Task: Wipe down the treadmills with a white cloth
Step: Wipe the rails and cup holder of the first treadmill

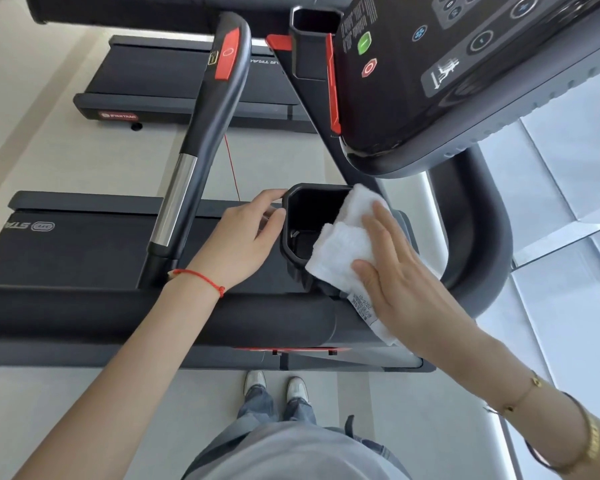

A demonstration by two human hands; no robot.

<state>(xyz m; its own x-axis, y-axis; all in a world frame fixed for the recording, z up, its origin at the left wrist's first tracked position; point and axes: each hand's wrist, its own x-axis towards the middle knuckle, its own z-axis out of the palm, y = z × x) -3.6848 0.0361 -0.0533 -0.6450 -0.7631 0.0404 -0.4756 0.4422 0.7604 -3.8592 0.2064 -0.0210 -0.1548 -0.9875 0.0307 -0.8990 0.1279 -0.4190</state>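
at the treadmill (84,258) cup holder (293,216), my left hand (243,237) pinches its rim to steady it; my right hand (392,271), fingers flat, presses the white cloth (343,244) on the edge.

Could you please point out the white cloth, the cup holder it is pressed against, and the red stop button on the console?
white cloth (340,247), head view, on its folded middle.
cup holder (293,192), head view, on its upper-left rim.
red stop button (369,67), head view, on its centre.

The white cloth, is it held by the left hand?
No, the right hand presses the white cloth on the cup holder, while the left hand holds only its rim.
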